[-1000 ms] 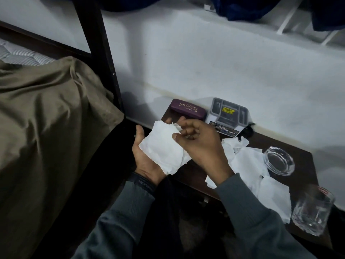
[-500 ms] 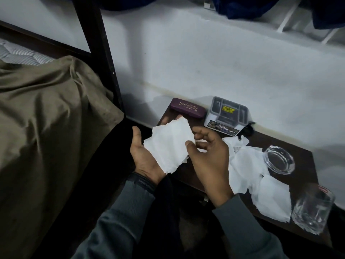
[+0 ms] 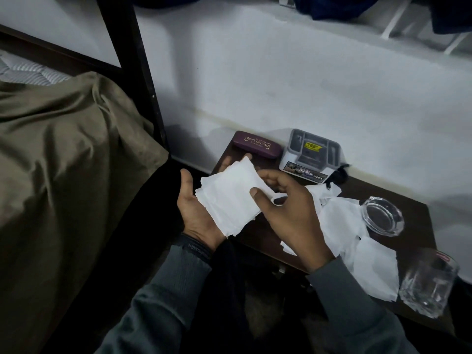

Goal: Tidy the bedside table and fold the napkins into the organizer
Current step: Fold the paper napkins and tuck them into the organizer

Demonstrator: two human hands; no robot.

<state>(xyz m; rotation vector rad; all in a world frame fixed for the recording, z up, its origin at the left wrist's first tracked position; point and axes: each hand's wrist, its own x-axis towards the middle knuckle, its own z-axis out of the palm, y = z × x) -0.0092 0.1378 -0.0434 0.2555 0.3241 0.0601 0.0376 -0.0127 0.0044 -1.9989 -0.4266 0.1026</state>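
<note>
Olive blanket (image 3: 63,162) lies at left, over a striped mattress (image 3: 30,75). Dark bed post (image 3: 143,98) stands before the white wall (image 3: 281,85). Maroon spectacle case (image 3: 256,147) lies beside the wall; glass ashtray (image 3: 383,215) and clear tumbler (image 3: 429,284) sit further right.

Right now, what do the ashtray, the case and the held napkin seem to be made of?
Ashtray: clear glass, glossy; the dark table shows through it and its rim glints. Case: likely a hard shell in maroon leatherette, low sheen, with gold print. Napkin: thin white paper tissue, matte; it creases softly.
</note>
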